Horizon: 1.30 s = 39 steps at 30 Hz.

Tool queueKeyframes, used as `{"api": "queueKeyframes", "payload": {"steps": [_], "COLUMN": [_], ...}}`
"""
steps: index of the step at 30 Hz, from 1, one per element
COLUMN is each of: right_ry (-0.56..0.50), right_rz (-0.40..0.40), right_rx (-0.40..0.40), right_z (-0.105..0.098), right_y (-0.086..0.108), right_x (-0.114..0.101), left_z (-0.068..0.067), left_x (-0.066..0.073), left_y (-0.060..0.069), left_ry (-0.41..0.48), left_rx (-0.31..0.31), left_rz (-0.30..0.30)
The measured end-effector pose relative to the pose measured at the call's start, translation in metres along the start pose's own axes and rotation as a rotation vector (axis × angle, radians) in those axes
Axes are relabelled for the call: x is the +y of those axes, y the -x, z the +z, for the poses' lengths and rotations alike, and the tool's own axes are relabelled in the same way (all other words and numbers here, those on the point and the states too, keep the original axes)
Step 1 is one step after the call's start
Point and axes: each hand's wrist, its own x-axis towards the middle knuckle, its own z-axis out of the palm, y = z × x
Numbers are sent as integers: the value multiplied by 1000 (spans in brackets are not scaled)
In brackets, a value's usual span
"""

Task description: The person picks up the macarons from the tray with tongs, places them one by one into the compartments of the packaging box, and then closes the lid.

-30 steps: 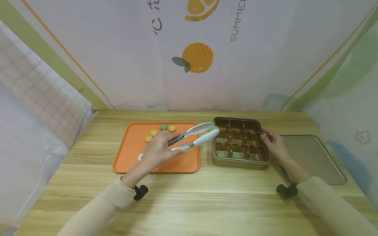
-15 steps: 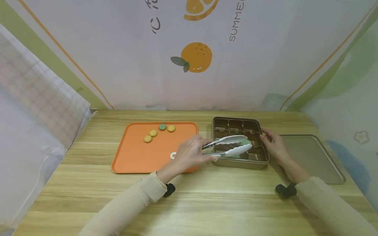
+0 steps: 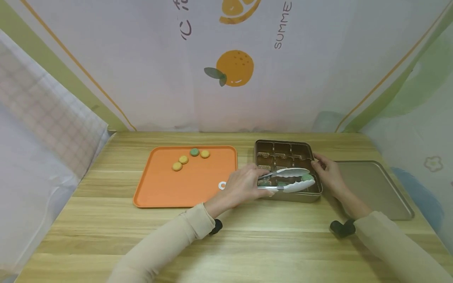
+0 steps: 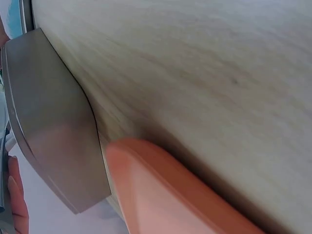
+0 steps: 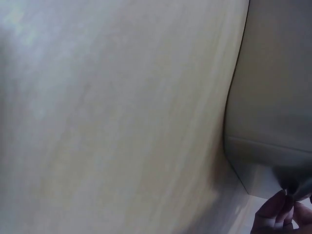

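Over the pale wood-grain desk (image 3: 255,243), the left hand (image 3: 243,182), fingers (image 3: 262,171) curled, grips white-tipped metal tongs (image 3: 299,186) that have moved right, bringing a round green cookie (image 3: 307,178) to the front-right compartment (image 3: 313,189) of a square bronze tin (image 3: 301,197): delivered, it seems, but unreleased. The right hand (image 3: 330,175) pinches the tin's side.

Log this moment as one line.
left hand: grips tongs | tongs: hold green disc over divided pan | right hand: holds pan's right edge | orange tray: three yellow discs, another green disc
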Motion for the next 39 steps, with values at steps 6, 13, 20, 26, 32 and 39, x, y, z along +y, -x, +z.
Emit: {"api": "queueKeyframes", "payload": {"steps": [6,13,20,26,32,39], "right_ry": [17,23,31,39,33,23], "right_rz": [1,15,14,12,7,9], "right_rx": [-17,-24,-16,-26,-24,-38], "right_z": [-1,-1,-2,-2,-2,-3], "right_y": [1,1,0,1,2,2], "right_x": [-2,-2,-2,-2,-4,-5], "left_z": [2,-1,-5,-6,-4,-3], "left_x": [7,12,17,18,17,7], "left_y": [-5,-11,-14,-15,-14,-4], "left_ry": [-41,-40,-64,-71,-65,22], "left_rx": [-14,-41,-71,-82,-80,-30], "left_rz": [1,-11,-20,-30,-25,-31]}}
